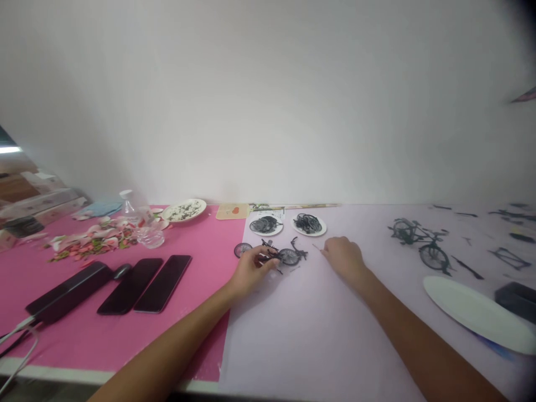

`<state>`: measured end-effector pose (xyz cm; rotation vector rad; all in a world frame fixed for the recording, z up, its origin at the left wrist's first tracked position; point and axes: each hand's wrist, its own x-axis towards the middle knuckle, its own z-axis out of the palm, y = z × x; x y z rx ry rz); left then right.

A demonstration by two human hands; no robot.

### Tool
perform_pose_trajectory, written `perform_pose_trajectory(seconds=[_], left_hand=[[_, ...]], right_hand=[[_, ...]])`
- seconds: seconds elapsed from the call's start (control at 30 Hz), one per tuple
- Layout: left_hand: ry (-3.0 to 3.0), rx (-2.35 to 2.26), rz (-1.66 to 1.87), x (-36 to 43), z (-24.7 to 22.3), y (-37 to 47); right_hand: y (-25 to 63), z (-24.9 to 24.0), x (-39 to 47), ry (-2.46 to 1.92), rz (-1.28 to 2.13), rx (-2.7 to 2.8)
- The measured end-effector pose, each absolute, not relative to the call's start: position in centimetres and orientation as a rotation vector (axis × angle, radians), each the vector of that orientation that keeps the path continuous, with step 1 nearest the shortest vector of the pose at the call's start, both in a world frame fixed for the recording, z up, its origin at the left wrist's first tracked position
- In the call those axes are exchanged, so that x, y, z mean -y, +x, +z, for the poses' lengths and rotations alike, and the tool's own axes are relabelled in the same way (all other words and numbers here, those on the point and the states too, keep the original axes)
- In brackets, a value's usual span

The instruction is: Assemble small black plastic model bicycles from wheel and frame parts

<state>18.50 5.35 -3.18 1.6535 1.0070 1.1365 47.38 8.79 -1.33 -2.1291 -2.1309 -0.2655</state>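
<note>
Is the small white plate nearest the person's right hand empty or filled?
Not empty: thin black parts lie heaped over most of the plate, with some white showing around them.

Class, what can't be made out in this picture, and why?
All in the head view:
- Middle of the nearer bicycle: covered by the left hand.
- Thin piece at the right hand: too small, blurred.
- Number of black parts: they overlap.
- Pink object: cut off by right edge.
</note>
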Motion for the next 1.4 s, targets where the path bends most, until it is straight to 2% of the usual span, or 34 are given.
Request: perform_pose_trajectory(seconds=[0.37,0.57,0.7,1.23,1.4], left_hand=[[1.697,-1.049,1.139,-5.1,-2.9,18.6],[1.714,-1.036,1.158,-4.9,-3.0,18.7],[1.728,-1.033,1.156,-5.0,-3.1,18.7],[1.712,-1.01,1.152,-4.9,-3.2,18.8],[1.725,-0.989,1.154,-5.0,-3.3,18.7]], right_hand=[[45.5,-0.9,-8.1,-1.959,-0.278,2.066],[43.3,-0.6,-7.1,-1.37,0.019,1.898],[42.0,-0.3,-6.2,-1.15,0.262,1.819],[40.1,-0.1,-3.8,-0.938,0.715,1.768],[40.0,-0.4,-3.9,-0.969,0.738,1.807]])
